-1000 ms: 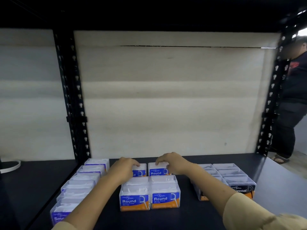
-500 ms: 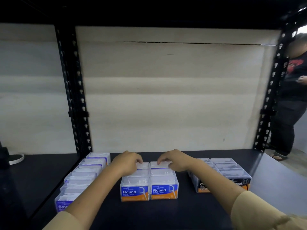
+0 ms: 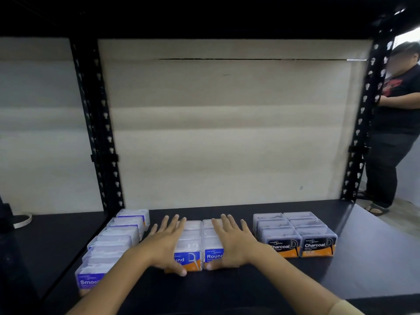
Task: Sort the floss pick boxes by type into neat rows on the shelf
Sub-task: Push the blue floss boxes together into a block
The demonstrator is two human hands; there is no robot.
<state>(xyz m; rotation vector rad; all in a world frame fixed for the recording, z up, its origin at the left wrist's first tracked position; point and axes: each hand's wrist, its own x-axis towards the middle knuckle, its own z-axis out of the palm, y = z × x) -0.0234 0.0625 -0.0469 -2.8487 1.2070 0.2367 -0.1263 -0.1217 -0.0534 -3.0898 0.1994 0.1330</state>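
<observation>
Grip open, holding nothing: left hand (image 3: 167, 243) and right hand (image 3: 230, 241) are pressing flat on the Round boxes (image 3: 213, 257), on the shelf (image 3: 227, 291) between Smooth row (image 3: 118, 237) and Charcoal boxes (image 3: 295, 233). Probably squaring this block; next needs fronts nudged flush.

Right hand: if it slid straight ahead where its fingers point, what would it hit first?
Probably nothing nearby: the right hand lies flat on the Round boxes, with only bare shelf ahead, then the pale back panel.

left hand (image 3: 167, 242) and right hand (image 3: 231, 241) are bare, forearms (image 3: 127, 267) bare too — a pale tan sleeve (image 3: 345, 309) begins well back from the right wrist.
</observation>
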